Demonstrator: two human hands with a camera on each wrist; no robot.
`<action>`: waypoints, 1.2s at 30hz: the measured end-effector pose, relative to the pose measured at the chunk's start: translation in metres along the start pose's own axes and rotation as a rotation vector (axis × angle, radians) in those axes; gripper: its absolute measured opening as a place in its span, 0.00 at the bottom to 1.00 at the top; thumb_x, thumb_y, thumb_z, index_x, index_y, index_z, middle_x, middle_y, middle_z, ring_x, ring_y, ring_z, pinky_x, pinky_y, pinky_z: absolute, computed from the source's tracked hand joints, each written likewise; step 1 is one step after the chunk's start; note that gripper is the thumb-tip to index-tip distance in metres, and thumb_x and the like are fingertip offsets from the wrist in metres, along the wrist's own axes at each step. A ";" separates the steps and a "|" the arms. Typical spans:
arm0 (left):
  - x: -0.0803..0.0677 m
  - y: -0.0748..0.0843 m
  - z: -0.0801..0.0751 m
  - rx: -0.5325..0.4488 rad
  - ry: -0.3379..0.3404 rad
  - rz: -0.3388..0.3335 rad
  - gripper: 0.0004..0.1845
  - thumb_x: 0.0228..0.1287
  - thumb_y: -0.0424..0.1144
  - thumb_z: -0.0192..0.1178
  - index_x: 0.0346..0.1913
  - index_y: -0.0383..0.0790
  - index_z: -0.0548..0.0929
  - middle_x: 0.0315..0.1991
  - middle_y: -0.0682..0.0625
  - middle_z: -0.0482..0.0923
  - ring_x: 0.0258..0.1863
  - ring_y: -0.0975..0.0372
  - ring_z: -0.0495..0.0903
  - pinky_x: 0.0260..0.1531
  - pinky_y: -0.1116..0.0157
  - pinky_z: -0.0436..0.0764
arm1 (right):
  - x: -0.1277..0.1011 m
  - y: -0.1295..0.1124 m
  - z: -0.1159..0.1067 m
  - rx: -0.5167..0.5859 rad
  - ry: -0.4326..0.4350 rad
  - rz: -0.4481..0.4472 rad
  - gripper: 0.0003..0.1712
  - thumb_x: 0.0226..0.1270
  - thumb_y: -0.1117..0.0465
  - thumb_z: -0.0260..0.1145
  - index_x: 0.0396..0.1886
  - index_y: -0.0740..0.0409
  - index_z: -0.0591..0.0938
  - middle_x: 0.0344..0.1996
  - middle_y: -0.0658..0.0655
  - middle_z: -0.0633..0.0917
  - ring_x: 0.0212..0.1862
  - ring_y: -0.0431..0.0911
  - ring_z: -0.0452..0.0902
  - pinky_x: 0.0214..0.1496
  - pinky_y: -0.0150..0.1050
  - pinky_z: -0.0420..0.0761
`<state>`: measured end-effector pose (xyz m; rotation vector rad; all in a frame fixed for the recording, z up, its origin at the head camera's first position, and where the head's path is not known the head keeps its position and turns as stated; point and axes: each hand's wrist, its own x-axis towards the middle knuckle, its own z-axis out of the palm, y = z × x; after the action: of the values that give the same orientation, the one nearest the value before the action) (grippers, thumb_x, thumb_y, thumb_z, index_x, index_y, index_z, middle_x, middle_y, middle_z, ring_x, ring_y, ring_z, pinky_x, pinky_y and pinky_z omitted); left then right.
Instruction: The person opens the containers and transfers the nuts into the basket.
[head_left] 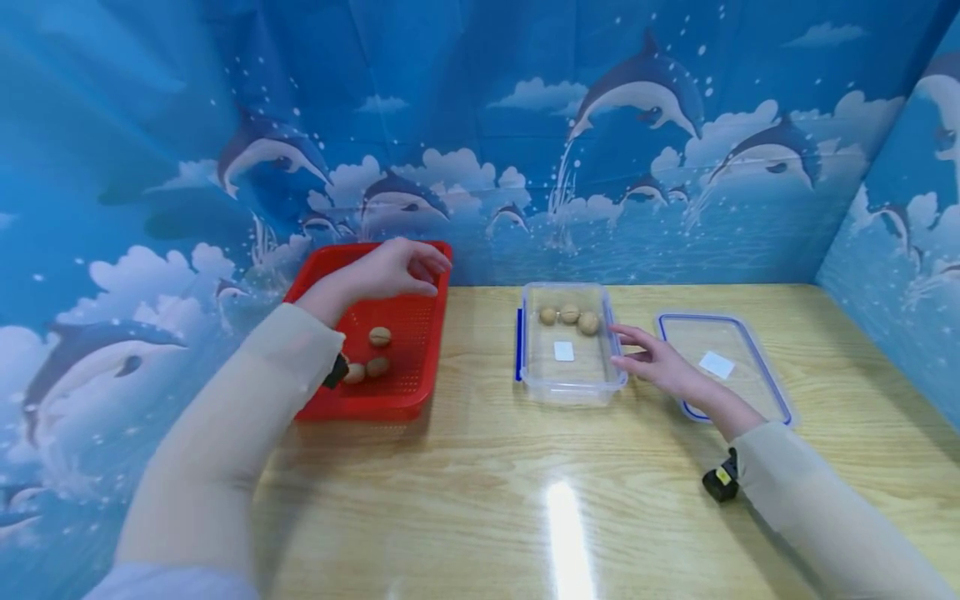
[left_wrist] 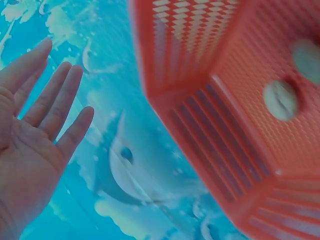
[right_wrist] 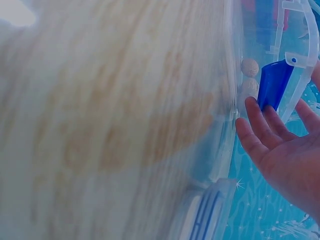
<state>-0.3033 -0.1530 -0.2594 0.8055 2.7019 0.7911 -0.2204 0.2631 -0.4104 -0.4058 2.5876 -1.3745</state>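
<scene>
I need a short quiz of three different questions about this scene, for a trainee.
1. How many walnuts lie in the red basket?
2. True or false: the left hand holds a walnut.
3. What does the right hand touch: A the lid, B the clear container, C the red basket?

Key:
1. Three walnuts, and three more in the clear container.
2. False; its fingers are straight and hold nothing.
3. B, at the container's right wall.
</scene>
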 end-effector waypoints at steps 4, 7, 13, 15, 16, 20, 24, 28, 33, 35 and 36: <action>0.020 0.014 0.008 0.029 -0.021 0.035 0.25 0.59 0.33 0.69 0.60 0.46 0.78 0.53 0.50 0.78 0.48 0.58 0.78 0.44 0.62 0.82 | -0.001 0.000 0.000 0.008 -0.002 -0.002 0.38 0.74 0.55 0.58 0.76 0.62 0.54 0.66 0.76 0.60 0.60 0.69 0.68 0.57 0.58 0.74; 0.036 0.024 0.015 0.046 -0.056 0.054 0.23 0.61 0.34 0.67 0.60 0.45 0.79 0.54 0.50 0.78 0.49 0.59 0.78 0.45 0.62 0.81 | -0.001 -0.001 0.000 0.010 -0.004 -0.007 0.38 0.75 0.55 0.58 0.76 0.62 0.54 0.66 0.77 0.60 0.61 0.69 0.68 0.58 0.58 0.74; 0.059 0.040 0.030 0.027 -0.113 0.083 0.22 0.63 0.33 0.66 0.60 0.44 0.79 0.53 0.48 0.78 0.49 0.59 0.78 0.46 0.63 0.81 | -0.001 -0.001 0.000 0.014 -0.006 -0.002 0.38 0.75 0.55 0.58 0.76 0.61 0.54 0.67 0.77 0.59 0.61 0.69 0.67 0.58 0.58 0.73; 0.065 0.042 0.035 0.024 -0.117 0.087 0.22 0.62 0.32 0.66 0.60 0.43 0.79 0.53 0.48 0.78 0.49 0.59 0.78 0.44 0.64 0.81 | -0.001 -0.002 0.000 0.015 -0.007 -0.002 0.38 0.75 0.55 0.58 0.76 0.61 0.54 0.67 0.77 0.59 0.62 0.69 0.67 0.58 0.58 0.73; 0.068 0.043 0.038 0.025 -0.118 0.088 0.22 0.62 0.33 0.66 0.60 0.44 0.79 0.53 0.48 0.78 0.49 0.59 0.78 0.44 0.65 0.81 | -0.001 -0.002 0.000 0.016 -0.008 -0.001 0.38 0.74 0.54 0.58 0.76 0.61 0.54 0.67 0.77 0.59 0.62 0.69 0.67 0.58 0.58 0.73; 0.078 0.044 0.049 0.024 -0.115 0.091 0.21 0.62 0.32 0.67 0.59 0.43 0.79 0.51 0.48 0.79 0.47 0.59 0.79 0.43 0.66 0.81 | 0.000 -0.001 0.000 0.017 -0.007 -0.001 0.39 0.74 0.54 0.59 0.76 0.61 0.54 0.67 0.77 0.59 0.61 0.69 0.67 0.58 0.58 0.73; 0.088 0.045 0.061 0.013 -0.113 0.085 0.21 0.62 0.31 0.66 0.58 0.43 0.79 0.53 0.46 0.79 0.48 0.58 0.79 0.45 0.65 0.80 | 0.000 0.000 0.000 0.017 -0.003 -0.004 0.38 0.74 0.55 0.59 0.76 0.61 0.54 0.67 0.77 0.59 0.61 0.69 0.67 0.57 0.58 0.74; 0.097 0.043 0.072 0.012 -0.127 0.075 0.22 0.62 0.31 0.66 0.60 0.41 0.78 0.55 0.44 0.78 0.49 0.57 0.79 0.47 0.64 0.80 | 0.001 0.001 0.001 0.020 -0.005 -0.011 0.38 0.74 0.56 0.58 0.76 0.62 0.54 0.67 0.78 0.59 0.61 0.69 0.67 0.57 0.57 0.75; 0.106 0.042 0.083 -0.046 -0.111 0.087 0.21 0.62 0.30 0.65 0.59 0.40 0.78 0.54 0.44 0.78 0.48 0.57 0.79 0.46 0.64 0.80 | 0.000 0.000 0.001 0.023 -0.004 -0.008 0.38 0.75 0.56 0.58 0.76 0.62 0.54 0.67 0.78 0.58 0.61 0.69 0.67 0.57 0.58 0.74; 0.110 0.041 0.088 -0.075 -0.103 0.083 0.21 0.62 0.29 0.65 0.59 0.39 0.78 0.53 0.44 0.78 0.48 0.56 0.79 0.46 0.64 0.79 | -0.001 -0.001 0.001 0.025 -0.004 -0.006 0.38 0.75 0.56 0.58 0.76 0.62 0.54 0.67 0.78 0.58 0.61 0.69 0.67 0.57 0.58 0.74; 0.111 0.040 0.090 -0.085 -0.100 0.079 0.22 0.62 0.29 0.65 0.59 0.39 0.78 0.53 0.44 0.78 0.48 0.56 0.79 0.46 0.65 0.80 | -0.001 -0.001 0.001 0.024 -0.003 -0.006 0.38 0.75 0.56 0.58 0.76 0.62 0.54 0.67 0.78 0.58 0.61 0.70 0.67 0.57 0.58 0.74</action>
<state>-0.3463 -0.0230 -0.3178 0.9117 2.5448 0.8527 -0.2189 0.2617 -0.4100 -0.4126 2.5667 -1.4040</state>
